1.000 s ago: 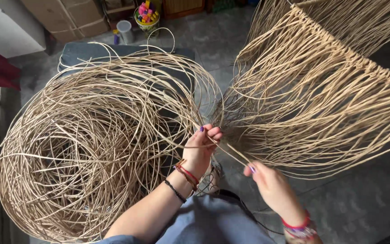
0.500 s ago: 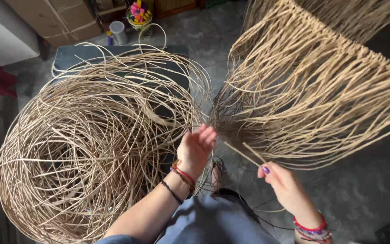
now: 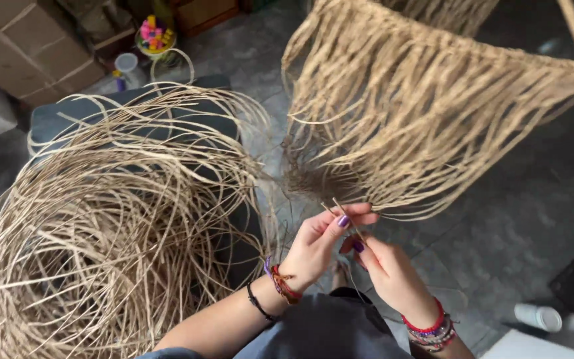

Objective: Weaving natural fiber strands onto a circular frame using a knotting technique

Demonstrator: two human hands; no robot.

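Sitting top left, partly cut off: brown cardboard boxes (image 3: 14, 46); beside them a small white cup (image 3: 126, 63). Lying cropped at lower right: a white bottle (image 3: 538, 317). Pinching thin cane strands (image 3: 340, 211) at centre below the hanging cane fringe (image 3: 426, 113): left hand (image 3: 320, 246) and right hand (image 3: 383, 269), both clenched on them, strand ends blurring into the fringe.

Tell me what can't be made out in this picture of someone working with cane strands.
- Head view: where the thin strand pinched by the left hand and right hand ends; it vanishes into the hanging fringe.
- The loose coil: cut off by the left and bottom edges.
- The white container: partly hidden by a pale surface.
- The colourful bits in the small pot: too small to identify.
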